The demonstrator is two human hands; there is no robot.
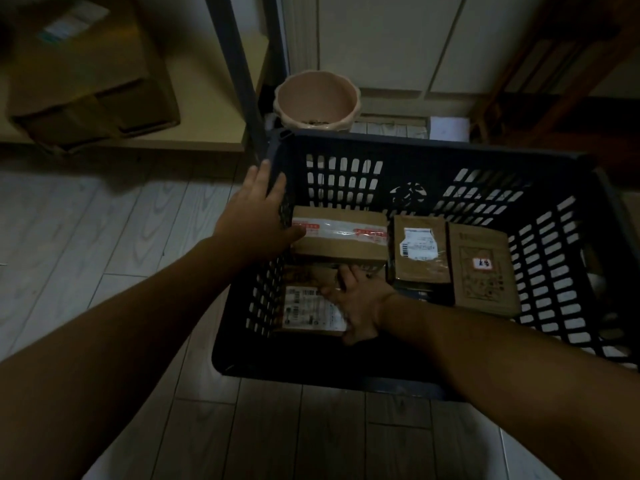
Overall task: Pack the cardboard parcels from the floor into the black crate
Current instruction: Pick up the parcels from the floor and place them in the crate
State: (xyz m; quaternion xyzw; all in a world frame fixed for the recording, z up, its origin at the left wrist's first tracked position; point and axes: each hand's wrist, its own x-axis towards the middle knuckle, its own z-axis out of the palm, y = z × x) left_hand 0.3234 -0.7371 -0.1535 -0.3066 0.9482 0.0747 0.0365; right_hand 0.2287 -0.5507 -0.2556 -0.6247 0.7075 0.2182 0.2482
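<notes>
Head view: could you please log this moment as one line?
packing | left hand flat against black crate left wall | right hand on labelled parcel in crate, grip unclear | taped parcel behind it

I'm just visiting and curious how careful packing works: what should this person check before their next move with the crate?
1. Crate steadied: left hand rests on the black crate at its left wall: ok.
2. Placement: right hand lies flat on the near parcel, in the near-left corner: ok.
3. That parcel seated flat: the hand covers it: cannot tell.
4. Already packed: taped parcel, white-label parcel and red-stamped parcel inside the crate: ok.
5. Room for more: near-right part dark, behind the arm: cannot tell.
</notes>
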